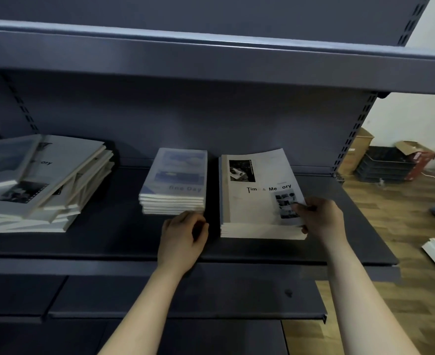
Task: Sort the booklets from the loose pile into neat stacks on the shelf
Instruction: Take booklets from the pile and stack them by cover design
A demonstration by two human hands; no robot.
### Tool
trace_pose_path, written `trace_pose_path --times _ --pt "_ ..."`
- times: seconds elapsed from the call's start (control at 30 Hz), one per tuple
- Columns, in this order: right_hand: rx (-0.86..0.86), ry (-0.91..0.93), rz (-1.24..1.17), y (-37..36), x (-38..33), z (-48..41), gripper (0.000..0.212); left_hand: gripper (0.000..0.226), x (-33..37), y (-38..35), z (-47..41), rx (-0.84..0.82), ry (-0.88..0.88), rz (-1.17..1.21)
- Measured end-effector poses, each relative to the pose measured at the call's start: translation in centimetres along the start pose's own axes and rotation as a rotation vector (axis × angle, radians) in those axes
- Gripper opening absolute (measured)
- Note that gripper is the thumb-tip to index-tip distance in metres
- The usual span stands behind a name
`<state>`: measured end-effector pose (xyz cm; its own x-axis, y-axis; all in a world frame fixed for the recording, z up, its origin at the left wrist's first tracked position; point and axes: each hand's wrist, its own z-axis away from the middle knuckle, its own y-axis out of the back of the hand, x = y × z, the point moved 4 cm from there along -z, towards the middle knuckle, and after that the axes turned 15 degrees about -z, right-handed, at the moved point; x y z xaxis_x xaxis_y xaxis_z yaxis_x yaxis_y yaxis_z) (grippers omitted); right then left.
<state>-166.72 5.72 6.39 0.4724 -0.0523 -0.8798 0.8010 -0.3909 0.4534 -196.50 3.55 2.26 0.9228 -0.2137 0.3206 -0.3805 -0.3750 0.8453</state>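
Booklet (pixel 257 201), topmost on the Time & Memory stack (pixel 260 233): near right corner pinched by the right hand (pixel 321 216), thumb on the cover over the small photo strip, fingers wrapped round the edge. The far edge of the cover bows upward, so it is not yet lying flat.

Left hand (pixel 183 239): just left of the stack's near corner, resting on the shelf (pixel 352 242), fingers loosely curled, holding nothing. Cannot tell whether the knuckles touch the fine Day stack (pixel 175 180), which sits just left of the Time & Memory stack, with a narrow gap between.

Loose pile (pixel 44 180): well to the left on the same shelf, skewed, several copies fanned.

Step, as judged: seating 1 sorted copy on its matching stack. The next move calls for letting the corner down, pressing the cover flat and squaring its edges to the copies beneath, then reaching left to the pile.

Legible text: "Tim… & Me…ory" on the held cover, 2 letters washed out; "fine Day", blurred, on the blue cover; "…ory" on a pile copy.

Right of the stack, beyond the shelf: cardboard boxes (pixel 413 149) and a black crate (pixel 383 165).
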Motion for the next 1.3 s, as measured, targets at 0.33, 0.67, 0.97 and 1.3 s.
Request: trace_pose_path --times 0.33,0.67,0.97,1.3 --pt "0.014 -0.005 0.128 -0.9 1.0 -0.8 0.018 0.017 0.0 -0.8 0.0 -0.007 -0.018 -0.192" --pt "0.083 0.043 0.199 -0.7 1.4 -0.4 0.031 0.019 0.2 -1.0 0.0 -0.013 -0.005 -0.224" --pt "0.09 0.07 0.207 -1.1 1.2 -0.4 0.038 0.019 0.0 -1.0 0.0 -0.012 0.006 -0.222" --pt "0.085 0.02 0.203 -0.8 1.4 -0.4 0.035 0.018 0.1 -0.7 0.0 -0.009 0.004 -0.211"
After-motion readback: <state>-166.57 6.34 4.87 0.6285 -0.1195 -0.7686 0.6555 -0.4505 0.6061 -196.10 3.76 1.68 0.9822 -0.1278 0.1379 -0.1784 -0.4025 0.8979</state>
